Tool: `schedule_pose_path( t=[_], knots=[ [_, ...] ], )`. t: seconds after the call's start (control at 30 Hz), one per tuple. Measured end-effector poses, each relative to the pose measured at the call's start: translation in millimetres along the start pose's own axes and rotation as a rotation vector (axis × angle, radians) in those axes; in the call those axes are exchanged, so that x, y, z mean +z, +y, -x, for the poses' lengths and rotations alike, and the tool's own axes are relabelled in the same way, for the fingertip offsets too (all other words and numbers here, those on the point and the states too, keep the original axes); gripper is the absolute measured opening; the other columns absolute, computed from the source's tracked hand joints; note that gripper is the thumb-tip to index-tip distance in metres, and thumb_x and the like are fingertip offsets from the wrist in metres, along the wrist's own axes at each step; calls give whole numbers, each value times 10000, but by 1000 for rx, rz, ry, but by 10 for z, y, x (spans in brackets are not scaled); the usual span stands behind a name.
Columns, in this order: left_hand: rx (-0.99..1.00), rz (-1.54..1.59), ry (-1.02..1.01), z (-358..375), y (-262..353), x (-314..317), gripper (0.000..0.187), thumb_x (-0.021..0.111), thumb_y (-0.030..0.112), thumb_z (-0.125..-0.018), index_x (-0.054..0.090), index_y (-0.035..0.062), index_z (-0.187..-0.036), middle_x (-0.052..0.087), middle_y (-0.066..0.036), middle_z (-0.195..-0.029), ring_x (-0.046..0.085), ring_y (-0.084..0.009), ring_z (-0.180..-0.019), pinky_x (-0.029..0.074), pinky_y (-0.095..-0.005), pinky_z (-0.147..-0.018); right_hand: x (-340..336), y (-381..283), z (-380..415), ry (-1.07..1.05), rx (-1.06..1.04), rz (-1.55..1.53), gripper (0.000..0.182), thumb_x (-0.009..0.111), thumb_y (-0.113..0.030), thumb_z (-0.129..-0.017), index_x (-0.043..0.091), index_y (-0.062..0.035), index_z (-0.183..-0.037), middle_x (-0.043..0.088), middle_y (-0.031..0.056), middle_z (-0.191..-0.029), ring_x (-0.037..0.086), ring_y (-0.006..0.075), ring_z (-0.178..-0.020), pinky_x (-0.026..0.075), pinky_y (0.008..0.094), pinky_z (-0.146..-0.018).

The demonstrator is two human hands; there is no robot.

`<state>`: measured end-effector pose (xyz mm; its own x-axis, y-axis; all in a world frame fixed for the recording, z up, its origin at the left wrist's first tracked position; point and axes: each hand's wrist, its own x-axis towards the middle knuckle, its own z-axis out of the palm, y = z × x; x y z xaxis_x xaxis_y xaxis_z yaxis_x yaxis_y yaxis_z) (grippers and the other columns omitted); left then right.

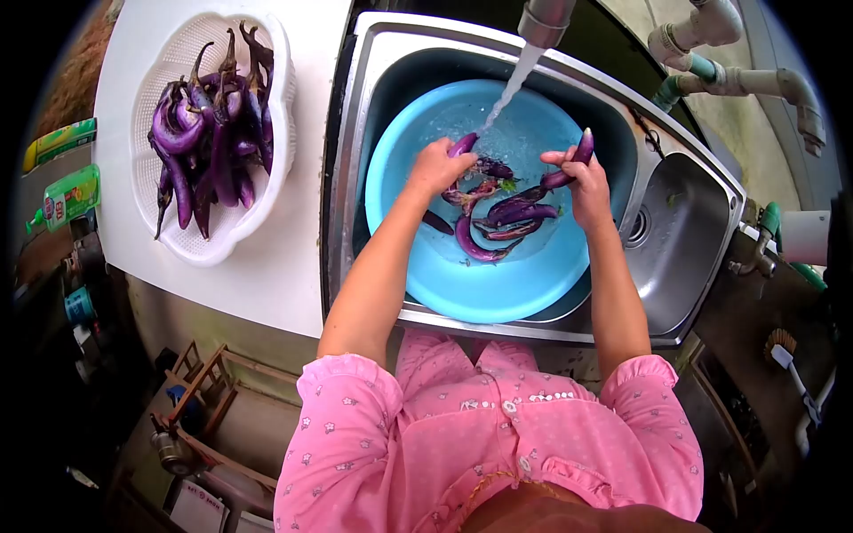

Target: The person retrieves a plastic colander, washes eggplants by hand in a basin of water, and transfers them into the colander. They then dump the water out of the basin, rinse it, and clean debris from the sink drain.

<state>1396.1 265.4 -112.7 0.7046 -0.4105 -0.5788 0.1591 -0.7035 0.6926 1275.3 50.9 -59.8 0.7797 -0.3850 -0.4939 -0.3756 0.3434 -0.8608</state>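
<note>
Nearest, loose eggplants [498, 226] lie in the water of a blue basin [462, 293] set in the sink [684, 231]. The left hand [437, 167] is closed around one eggplant [464, 143], apparently firmly, and the right hand [586, 182] grips another eggplant [573, 158]. Beyond, tap water [511, 89] falls between them, and a white basket [275, 133] of eggplants sits far left on the counter.

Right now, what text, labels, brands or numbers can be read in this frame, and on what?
None can be read with certainty.
Green bottle left of the counter: a label with red and white marks, too blurred to read.
Green packet above it: print too small.
Papers on the floor: dark print, illegible.
</note>
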Motion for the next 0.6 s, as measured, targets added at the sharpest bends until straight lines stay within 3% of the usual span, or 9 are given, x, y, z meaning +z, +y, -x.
schedule_pose_path(
  t=[0.07, 0.17, 0.27, 0.3, 0.37, 0.43, 0.5, 0.57, 0.6],
  knots=[
    [14, -366, -88, -89, 107, 150, 430, 632, 332, -657, 597, -19, -904, 626, -215, -839, 604, -363, -818, 460, -410, -770, 16, -184, 63, -28, -79, -112, 200, 508, -65, -707, 514, -29, -904, 623, 107, -858, 568, 212, -741, 456, 344, -692],
    [52, -307, 43, -53, 278, 303, 427, 613, 291, -647, 583, -17, -941, 617, -233, -874, 585, -389, -863, 455, -423, -794, -19, -279, 219, 9, -235, 57, 108, 516, -56, -747, 502, -35, -852, 608, 89, -816, 553, 156, -712, 456, 292, -660],
    [104, -212, 69, 197, 347, 373, 346, 615, 205, -642, 554, -13, -903, 599, -243, -868, 573, -389, -844, 450, -447, -746, -174, -139, 417, 319, -246, 264, 88, 586, -75, -792, 503, -47, -781, 562, 14, -750, 517, 65, -709, 437, 222, -625],
    [192, -192, 57, 279, 332, 394, 311, 617, 174, -638, 545, -11, -877, 595, -241, -846, 568, -391, -828, 447, -455, -728, -151, -78, 447, 295, -117, 355, 116, 619, -58, -755, 506, -46, -780, 564, 24, -732, 529, 113, -695, 437, 250, -635],
    [306, -305, 53, 313, 94, 523, 278, 627, 140, -635, 523, -4, -848, 594, -216, -807, 561, -387, -788, 443, -462, -711, 63, -2, 387, 104, -479, 985, 177, 654, -37, -686, 501, -52, -776, 573, 61, -752, 544, 215, -718, 439, 313, -661],
    [431, -452, 151, 311, -79, 611, 302, 646, 160, -623, 521, 6, -851, 596, -203, -798, 558, -383, -791, 447, -458, -723, 133, 261, 98, -122, -770, 1047, 239, 681, -45, -618, 518, -57, -793, 574, 94, -815, 547, 306, -791, 433, 381, -699],
    [363, -531, 79, 272, -129, 624, 293, 657, 142, -621, 518, 11, -844, 605, -195, -811, 568, -377, -780, 457, -453, -718, 155, 497, -104, -285, -623, 1157, 254, 690, -55, -609, 530, -55, -805, 575, 104, -851, 552, 308, -831, 434, 399, -717],
    [95, -443, -104, 274, -123, 552, 290, 657, 108, -620, 523, 12, -859, 610, -192, -832, 574, -383, -772, 462, -452, -712, 139, 577, -158, -452, -466, 1263, 270, 698, -66, -599, 541, -53, -818, 577, 114, -886, 558, 311, -871, 434, 417, -736],
    [93, -349, -125, 289, -144, 462, 253, 648, 94, -672, 537, 15, -886, 626, -161, -822, 609, -314, -750, 483, -395, -675, 120, 569, -172, -494, -324, 1264, 280, 700, -81, -606, 549, -52, -841, 574, 122, -900, 549, 313, -906, 432, 427, -754]
  ],
)
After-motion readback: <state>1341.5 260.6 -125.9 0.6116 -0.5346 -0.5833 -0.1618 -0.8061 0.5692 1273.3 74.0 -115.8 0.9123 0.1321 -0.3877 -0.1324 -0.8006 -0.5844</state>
